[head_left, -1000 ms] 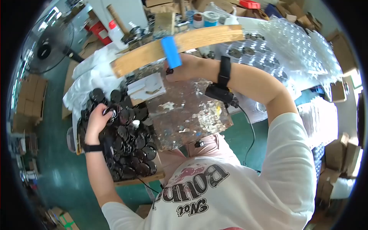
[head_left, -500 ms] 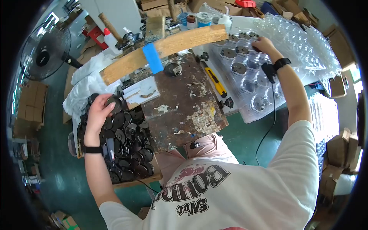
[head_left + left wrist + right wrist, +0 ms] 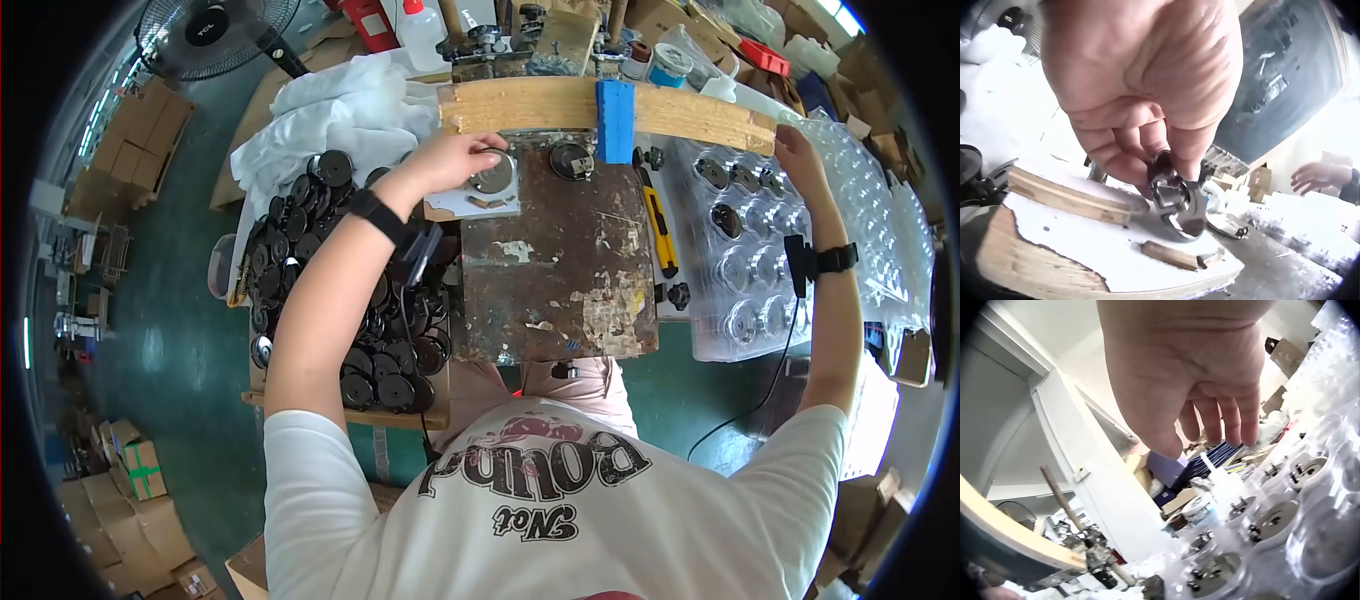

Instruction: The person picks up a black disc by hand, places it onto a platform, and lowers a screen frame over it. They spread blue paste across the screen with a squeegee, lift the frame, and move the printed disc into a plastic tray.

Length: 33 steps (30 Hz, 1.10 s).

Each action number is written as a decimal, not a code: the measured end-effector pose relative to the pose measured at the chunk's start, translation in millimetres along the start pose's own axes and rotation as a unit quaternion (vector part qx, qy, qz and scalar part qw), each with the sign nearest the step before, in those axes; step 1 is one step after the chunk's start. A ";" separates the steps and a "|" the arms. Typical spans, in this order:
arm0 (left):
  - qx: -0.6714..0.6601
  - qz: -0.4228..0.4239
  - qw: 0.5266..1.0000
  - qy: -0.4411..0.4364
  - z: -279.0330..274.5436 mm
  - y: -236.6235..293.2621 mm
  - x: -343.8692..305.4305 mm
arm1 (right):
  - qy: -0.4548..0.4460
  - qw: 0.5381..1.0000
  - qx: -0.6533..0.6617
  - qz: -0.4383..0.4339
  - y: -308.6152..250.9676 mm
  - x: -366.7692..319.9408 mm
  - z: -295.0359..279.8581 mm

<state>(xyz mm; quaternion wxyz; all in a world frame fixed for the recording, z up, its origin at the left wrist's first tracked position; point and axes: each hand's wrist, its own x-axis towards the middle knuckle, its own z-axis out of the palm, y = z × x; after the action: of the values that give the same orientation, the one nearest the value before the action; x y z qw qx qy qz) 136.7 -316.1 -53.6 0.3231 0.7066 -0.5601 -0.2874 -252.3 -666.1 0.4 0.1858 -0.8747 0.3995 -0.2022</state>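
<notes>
Left hand (image 3: 452, 160) pinches metal disc (image 3: 1179, 201) — right hand (image 3: 795, 150) above tray (image 3: 712, 345).

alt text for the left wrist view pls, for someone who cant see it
The left hand pinches a round metal part in its fingertips, low over a white sheet. A small wooden chip lies on the sheet just in front, and the right hand shows far off at the right edge.

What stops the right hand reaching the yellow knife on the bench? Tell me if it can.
Probably yes. The right hand hovers open and empty over the clear tray, and the yellow knife lies uncovered beside that tray; nothing stands between them.
</notes>
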 end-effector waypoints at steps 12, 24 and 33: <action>0.327 0.151 0.932 -0.023 -9.8 7.7 -20.3 | -0.091 0.946 0.224 -0.216 -170.3 -34.5 2.6; -0.057 0.035 0.996 0.051 -7.1 44.3 -94.0 | -0.341 0.905 0.188 -0.170 -200.8 -25.7 15.2; -0.075 -0.020 0.997 0.004 42.6 31.5 -106.0 | -0.104 0.954 -0.072 -0.272 -268.5 -9.9 108.3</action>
<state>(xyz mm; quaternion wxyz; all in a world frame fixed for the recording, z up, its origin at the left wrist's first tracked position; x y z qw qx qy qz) 62.9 -223.5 -51.0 0.3714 0.6930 -0.5211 -0.3321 -36.5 -476.5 37.0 0.1005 -0.9774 0.1390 -0.1237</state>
